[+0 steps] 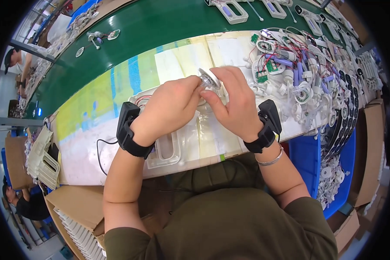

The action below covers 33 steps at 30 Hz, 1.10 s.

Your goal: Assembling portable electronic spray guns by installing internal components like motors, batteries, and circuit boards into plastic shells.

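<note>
A small round white-and-clear plastic part [209,79] is held up over the middle of the worktable, tilted on its edge. My left hand [171,104] pinches it from the left, though its fingertips are mostly hidden behind the hand. My right hand [237,103] grips the rim between thumb and fingers. Beneath my left wrist lies a white plastic housing [174,158] with a looped handle; thin red wires [141,100] show at its far end, partly covered by the hand.
To the right spreads a heap of white parts, purple cylinders, green circuit boards and wires [286,69]. A blue bin [305,158] of small white parts stands below it. Beyond the table runs a green conveyor belt [160,26] carrying housings. Cardboard boxes [76,203] flank me; two people are at left.
</note>
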Each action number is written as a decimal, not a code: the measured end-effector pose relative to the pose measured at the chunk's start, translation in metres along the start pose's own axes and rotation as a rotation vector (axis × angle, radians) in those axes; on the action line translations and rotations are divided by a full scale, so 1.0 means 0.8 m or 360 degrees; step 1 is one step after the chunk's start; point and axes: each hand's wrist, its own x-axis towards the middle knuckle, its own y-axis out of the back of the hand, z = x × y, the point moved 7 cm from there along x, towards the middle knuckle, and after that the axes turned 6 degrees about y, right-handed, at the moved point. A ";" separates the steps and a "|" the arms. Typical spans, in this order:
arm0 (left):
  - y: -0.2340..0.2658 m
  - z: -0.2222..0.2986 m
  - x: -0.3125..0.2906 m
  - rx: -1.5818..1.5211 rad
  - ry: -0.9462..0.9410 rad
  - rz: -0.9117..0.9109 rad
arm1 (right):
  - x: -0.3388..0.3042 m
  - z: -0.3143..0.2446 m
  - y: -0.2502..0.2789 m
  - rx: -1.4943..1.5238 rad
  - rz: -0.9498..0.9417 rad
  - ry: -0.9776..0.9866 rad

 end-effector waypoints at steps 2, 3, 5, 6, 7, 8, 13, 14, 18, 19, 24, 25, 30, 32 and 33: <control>0.000 -0.001 0.004 -0.0071 -0.0001 0.0015 | 0.000 -0.001 0.005 0.0178 0.0107 0.0080; 0.000 -0.002 0.004 -0.0077 0.0001 0.0016 | -0.005 0.010 -0.006 0.0368 -0.0025 -0.0133; -0.003 -0.004 0.005 0.0053 0.0017 -0.0022 | -0.008 0.021 -0.014 0.0551 -0.0167 -0.0347; 0.000 -0.007 0.003 0.0046 0.0028 -0.0014 | -0.002 0.021 -0.011 0.0405 -0.0276 -0.0311; 0.016 -0.013 0.000 -0.0090 0.0013 0.0157 | 0.004 0.020 -0.009 0.0258 -0.0384 -0.0274; 0.033 -0.021 -0.004 -0.0226 -0.0001 0.0330 | 0.010 0.018 -0.004 0.0264 -0.0399 -0.0268; 0.036 -0.084 -0.040 0.0534 0.0034 0.0362 | 0.004 0.068 -0.022 -0.0382 -0.0849 -0.0455; 0.025 -0.090 -0.048 0.0624 0.0136 0.0256 | 0.000 0.081 -0.026 -0.0290 -0.0939 -0.0565; 0.015 -0.101 -0.055 0.0640 0.0260 0.0130 | -0.007 0.086 -0.038 -0.0160 -0.1095 -0.0620; 0.014 -0.101 -0.056 0.0627 0.0237 0.0158 | -0.005 0.085 -0.038 -0.0153 -0.1135 -0.0666; 0.011 -0.102 -0.060 0.0615 0.0257 0.0203 | -0.012 0.084 -0.043 -0.0201 -0.1083 -0.0631; 0.012 -0.101 -0.060 0.0636 0.0237 0.0218 | -0.016 0.081 -0.041 -0.0297 -0.1001 -0.0627; 0.010 -0.099 -0.064 0.0633 0.0265 0.0218 | -0.041 0.063 -0.045 -0.0655 -0.0720 -0.0509; 0.009 -0.097 -0.062 0.0645 0.0256 0.0233 | -0.036 0.068 -0.045 -0.0675 -0.0792 -0.0488; 0.010 -0.095 -0.062 0.0653 0.0243 0.0232 | -0.034 0.069 -0.047 -0.0690 -0.0857 -0.0478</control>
